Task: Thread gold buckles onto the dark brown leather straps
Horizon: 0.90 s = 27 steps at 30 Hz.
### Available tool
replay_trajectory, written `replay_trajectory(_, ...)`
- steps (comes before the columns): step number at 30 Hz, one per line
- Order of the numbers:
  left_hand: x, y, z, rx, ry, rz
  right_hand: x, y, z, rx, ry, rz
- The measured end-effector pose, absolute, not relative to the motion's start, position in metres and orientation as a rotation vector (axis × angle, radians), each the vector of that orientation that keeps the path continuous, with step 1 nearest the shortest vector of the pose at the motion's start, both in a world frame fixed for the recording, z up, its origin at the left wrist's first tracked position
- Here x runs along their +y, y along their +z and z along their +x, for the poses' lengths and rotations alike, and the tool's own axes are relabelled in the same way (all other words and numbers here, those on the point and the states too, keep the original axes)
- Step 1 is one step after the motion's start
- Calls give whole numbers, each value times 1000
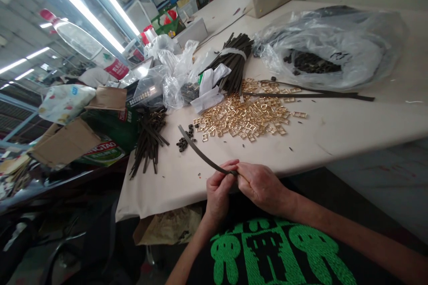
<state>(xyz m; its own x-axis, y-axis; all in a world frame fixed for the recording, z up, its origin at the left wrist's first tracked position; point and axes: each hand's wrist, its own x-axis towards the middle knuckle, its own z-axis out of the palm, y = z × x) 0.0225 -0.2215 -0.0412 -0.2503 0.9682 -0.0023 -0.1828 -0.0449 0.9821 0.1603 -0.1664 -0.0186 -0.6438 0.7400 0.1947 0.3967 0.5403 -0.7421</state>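
Close to the table's front edge, my left hand (219,189) and my right hand (261,184) meet, fingers closed on one end of a dark strap (203,156). The strap's free end curves up and left over the table. Fingers hide whatever small part is at the held end. Beyond my hands lies a spread pile of gold metal buckles (244,113). Small dark loops (183,143) sit left of the pile. A loose heap of dark straps (149,142) is farther left, and a banded bundle of straps (236,62) stands out behind the buckles.
A large clear plastic bag (334,48) with dark pieces rests at the back right. Two long dark strips (321,93) lie before it. Plastic bags (177,71), a cardboard box (63,142) and a plastic bottle (87,44) are at the left. The table (167,196) has its edge near my body.
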Motion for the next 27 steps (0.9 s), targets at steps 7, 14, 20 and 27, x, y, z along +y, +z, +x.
replay_trajectory(7, -219, -37, 9, 1362, 1425, 985, -163, -14, 166, -2480, 732, -997)
replay_trajectory(14, -217, -31, 11, 1368, 1428, 833, -165, -9, 163, -2563, 761, -1112)
replay_trajectory(20, -217, -36, 15, 1353, 1437, 780, -169, -17, 160, -2483, 870, -1110)
replay_trajectory(27, -219, -36, 17, 1342, 1420, 805, -168, -18, 162, -2415, 1013, -1047)
